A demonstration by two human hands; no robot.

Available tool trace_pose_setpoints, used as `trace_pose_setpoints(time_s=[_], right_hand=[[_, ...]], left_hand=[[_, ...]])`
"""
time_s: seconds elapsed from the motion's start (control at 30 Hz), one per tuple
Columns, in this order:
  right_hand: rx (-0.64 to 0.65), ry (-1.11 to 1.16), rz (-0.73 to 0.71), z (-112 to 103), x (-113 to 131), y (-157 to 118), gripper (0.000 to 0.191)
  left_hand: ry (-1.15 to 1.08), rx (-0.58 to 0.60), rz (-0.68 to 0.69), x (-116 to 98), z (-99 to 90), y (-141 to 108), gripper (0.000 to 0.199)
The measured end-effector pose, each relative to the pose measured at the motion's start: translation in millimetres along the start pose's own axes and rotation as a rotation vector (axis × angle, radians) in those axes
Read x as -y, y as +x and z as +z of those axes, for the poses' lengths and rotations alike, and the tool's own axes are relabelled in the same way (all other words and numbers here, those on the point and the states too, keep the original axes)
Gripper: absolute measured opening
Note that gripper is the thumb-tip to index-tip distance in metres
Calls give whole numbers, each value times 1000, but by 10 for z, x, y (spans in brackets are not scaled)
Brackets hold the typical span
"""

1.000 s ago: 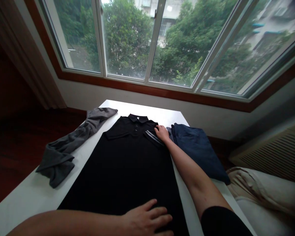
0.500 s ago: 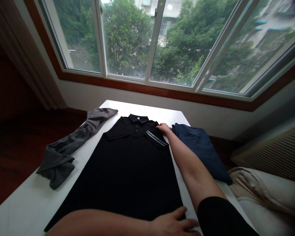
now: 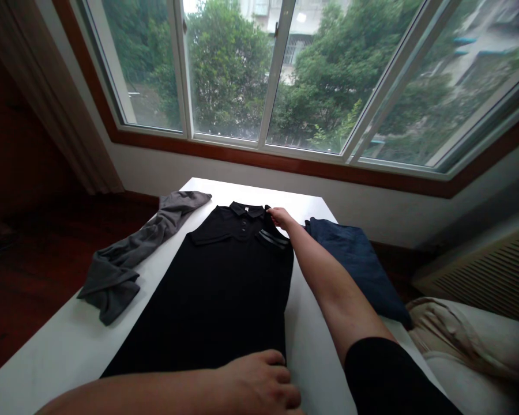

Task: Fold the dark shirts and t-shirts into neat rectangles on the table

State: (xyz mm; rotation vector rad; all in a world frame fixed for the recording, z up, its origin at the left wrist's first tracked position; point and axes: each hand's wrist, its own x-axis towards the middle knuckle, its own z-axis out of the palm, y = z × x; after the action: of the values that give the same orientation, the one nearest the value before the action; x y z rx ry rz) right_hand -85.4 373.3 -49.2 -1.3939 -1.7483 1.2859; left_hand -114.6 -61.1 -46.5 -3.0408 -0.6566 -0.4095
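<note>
A black polo shirt (image 3: pixel 225 288) lies on the white table, collar toward the window, its right sleeve marked with two pale stripes. My right hand (image 3: pixel 280 217) pinches the shirt near the right shoulder, lifting the cloth a little. Close to me, my left hand (image 3: pixel 263 383) reaches across the lower part of the shirt with its fingers curled at the right edge, closed on the cloth. The shirt's right side is drawn inward, and its hem is partly hidden behind my left forearm.
A crumpled grey garment (image 3: pixel 125 253) lies along the left edge of the white table (image 3: pixel 38 360). Folded dark blue cloth (image 3: pixel 354 259) rests on the right edge. Beyond are a window, a curtain at left, and pale bedding or cushions at lower right.
Both hands have moved left, bringing the shirt's right edge inward. My left hand's spread fingers have curled. More white table shows right of the shirt.
</note>
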Motion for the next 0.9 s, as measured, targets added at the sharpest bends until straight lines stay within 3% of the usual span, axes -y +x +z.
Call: trace_pose_setpoints(time_s=[0.33, 0.47, 0.63, 0.77, 0.9], right_hand=[[16, 55, -57, 486, 115, -10, 19], [-8, -38, -129, 526, 68, -10, 16], [-91, -283, -274, 524, -134, -60, 15], [-21, -705, -546, 671, -398, -106, 42], [52, -906, -441, 815, -591, -52, 66]], left_hand=[[-264, 274, -160, -17, -610, -516, 10], [-355, 280, -167, 21, -679, -537, 17], [-173, 111, -267, -18, -347, -438, 30], [63, -17, -165, -61, 69, -487, 39], [119, 3, -83, -52, 262, -617, 44]])
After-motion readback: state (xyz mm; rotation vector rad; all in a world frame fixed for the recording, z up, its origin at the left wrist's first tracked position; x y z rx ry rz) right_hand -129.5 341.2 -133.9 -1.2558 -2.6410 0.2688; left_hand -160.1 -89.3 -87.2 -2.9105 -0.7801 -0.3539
